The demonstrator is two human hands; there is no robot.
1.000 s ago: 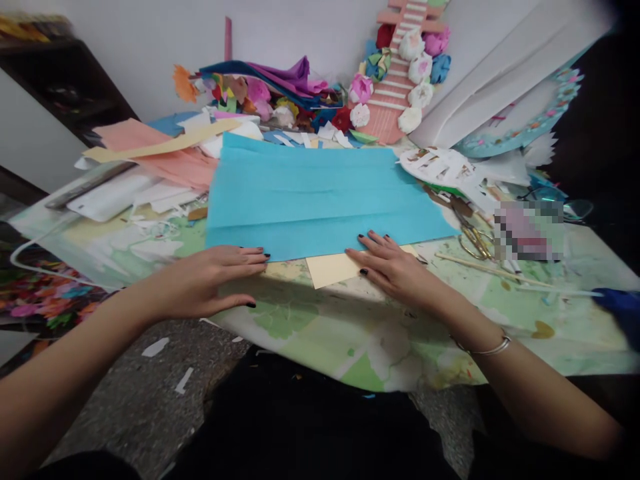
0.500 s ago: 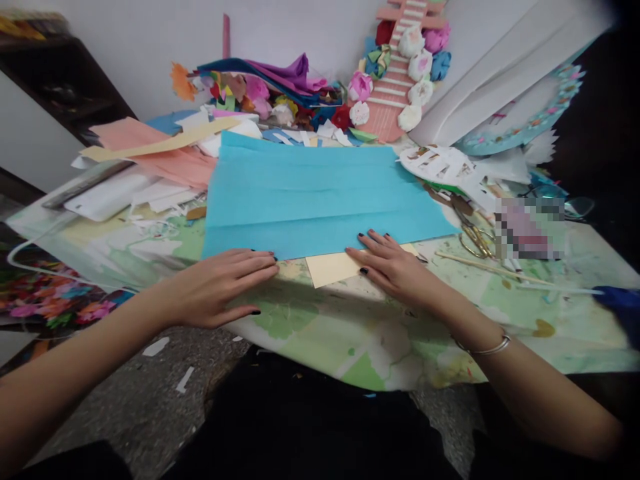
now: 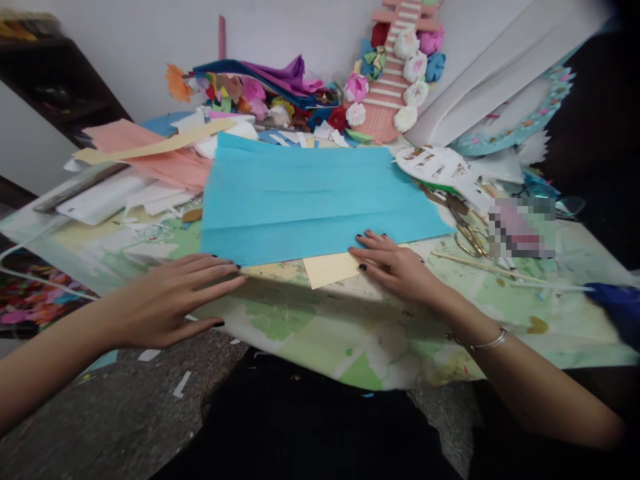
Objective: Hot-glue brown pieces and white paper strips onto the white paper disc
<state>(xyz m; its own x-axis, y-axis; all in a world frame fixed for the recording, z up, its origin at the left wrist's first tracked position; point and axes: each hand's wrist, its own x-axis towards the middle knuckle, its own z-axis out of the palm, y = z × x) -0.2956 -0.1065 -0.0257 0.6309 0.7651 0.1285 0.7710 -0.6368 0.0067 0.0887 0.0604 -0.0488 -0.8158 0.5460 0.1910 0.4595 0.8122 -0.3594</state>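
Observation:
A large sheet of blue crepe paper (image 3: 310, 193) with a few creases across it lies on the table. Under its near edge a pale yellow piece of paper (image 3: 325, 270) sticks out. My right hand (image 3: 395, 267) rests with fingers spread on the near edge of the blue sheet and on the yellow piece. At the sheet's near left corner is my left hand (image 3: 185, 297), fingers stretched out and apart, holding nothing. Whether its fingertips touch the paper I cannot tell.
Gold-handled scissors (image 3: 470, 237) and a thin stick (image 3: 485, 265) lie to the right. Pink crepe paper (image 3: 150, 157) and white scraps cover the left side. Paper flowers and a pink bridge-like model (image 3: 383, 110) stand at the back. A white cut-out (image 3: 440, 167) lies at the sheet's right corner.
My left hand has moved left along the near edge of the blue sheet to its corner. My right hand stays on the paper. The view has shifted slightly.

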